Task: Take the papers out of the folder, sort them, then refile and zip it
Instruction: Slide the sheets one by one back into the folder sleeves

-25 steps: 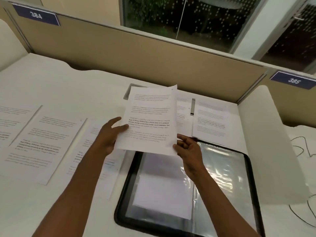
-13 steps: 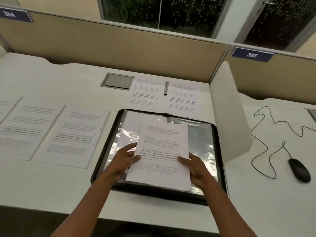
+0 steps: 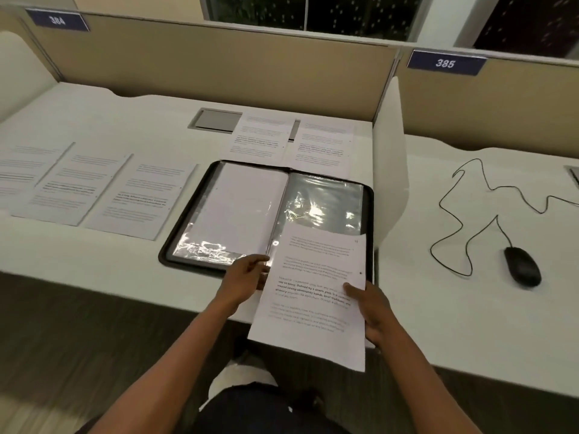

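A black zip folder [image 3: 188,220] lies open on the white desk, with shiny plastic sleeves on both sides. Its left sleeve [image 3: 241,208] holds a white sheet; its right sleeve [image 3: 326,202] looks dark. I hold one printed sheet [image 3: 313,296] over the folder's near right corner, reaching past the desk edge. My right hand [image 3: 369,308] grips its right edge, thumb on top. My left hand [image 3: 247,274] is at the sheet's left edge by the folder's near rim; its fingertips are hidden behind the paper. Three printed sheets [image 3: 141,198] lie side by side left of the folder, two more [image 3: 260,139] behind it.
A beige partition [image 3: 219,61] closes the back of the desk. A white divider panel [image 3: 391,164] stands right of the folder. Beyond it lie a black mouse [image 3: 521,266] and its looping cable [image 3: 460,220]. A grey cable hatch [image 3: 216,120] sits behind the folder.
The held sheet has come down from over the folder's middle toward its near right corner and the desk edge. My view has pulled back, showing both folder halves.
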Demonstrator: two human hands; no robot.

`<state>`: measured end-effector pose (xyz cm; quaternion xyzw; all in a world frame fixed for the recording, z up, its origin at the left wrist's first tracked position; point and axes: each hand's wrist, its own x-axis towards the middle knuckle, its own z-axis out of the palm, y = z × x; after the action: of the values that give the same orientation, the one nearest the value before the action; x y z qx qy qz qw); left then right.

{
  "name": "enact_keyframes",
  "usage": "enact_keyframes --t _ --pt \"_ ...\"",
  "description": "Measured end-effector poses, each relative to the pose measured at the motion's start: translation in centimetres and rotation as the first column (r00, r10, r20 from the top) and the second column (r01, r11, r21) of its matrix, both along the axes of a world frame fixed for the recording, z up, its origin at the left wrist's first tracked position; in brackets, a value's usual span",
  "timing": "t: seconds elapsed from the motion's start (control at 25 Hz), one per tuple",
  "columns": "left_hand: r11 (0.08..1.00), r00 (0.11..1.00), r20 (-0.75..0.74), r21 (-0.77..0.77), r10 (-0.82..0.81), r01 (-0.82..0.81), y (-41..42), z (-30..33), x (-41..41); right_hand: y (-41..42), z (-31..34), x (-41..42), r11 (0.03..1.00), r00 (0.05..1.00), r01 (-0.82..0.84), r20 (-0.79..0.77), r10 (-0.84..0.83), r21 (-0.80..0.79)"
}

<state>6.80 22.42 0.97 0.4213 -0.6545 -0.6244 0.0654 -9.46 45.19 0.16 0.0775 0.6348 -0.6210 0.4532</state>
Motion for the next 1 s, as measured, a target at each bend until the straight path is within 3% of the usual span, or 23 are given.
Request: enact_keyframes --t 0.08,0.2,0.32,0.4,0.52,0.76,0.88,1.0 --pt "0.964 0.997 0.046 -0.257 -0.065 0.075 -0.2 -0.5 -1.0 2.1 -0.5 0.8 0.999 1.0 -0.009 0.023 0.008 0.036" --pt "0.724 0.957 0.159 -0.627 -0.242 0.288 -1.4 -1.5 -3.0 4.2 -0.6 2.0 0.999 0.998 -0.001 0.058 -0.001 0.042" --pt "0.578 0.823 0.307 -0.596 -0.477 0.558 -2.4 -1.8 -4.6 6.2 -0.6 3.0 1.0 0.995 0.018 0.096 -0.02 0.022" --pt "0.429 0.699 0.429 -0.57 -0.572 0.701 -2.6 -1.6 -5.4 7.6 -0.7 3.6 1.0 0.99 0.025 0.141 -0.024 -0.001" --pt "0.301 0.685 0.455 -0.66 -0.57 0.689 -2.5 -1.5 -5.7 9.5 -1.1 3.6 0.996 0.973 -0.01 0.229 0.03 -0.088" --pt "0.291 0.703 0.409 -0.703 -0.582 0.649 -1.7 -2.1 -4.7 10.1 -1.4 5.4 0.96 0.949 -0.068 0.278 0.146 -0.273" --pt "0.419 0.783 0.369 -0.689 -0.5 0.592 -1.3 -1.9 -4.7 9.3 -0.5 6.2 0.957 0.956 -0.13 0.224 0.191 -0.261" --pt "0.574 0.804 0.337 -0.57 -0.49 0.588 -2.2 -1.6 -5.2 8.8 0.5 6.6 0.952 0.951 -0.188 0.199 0.238 -0.241"
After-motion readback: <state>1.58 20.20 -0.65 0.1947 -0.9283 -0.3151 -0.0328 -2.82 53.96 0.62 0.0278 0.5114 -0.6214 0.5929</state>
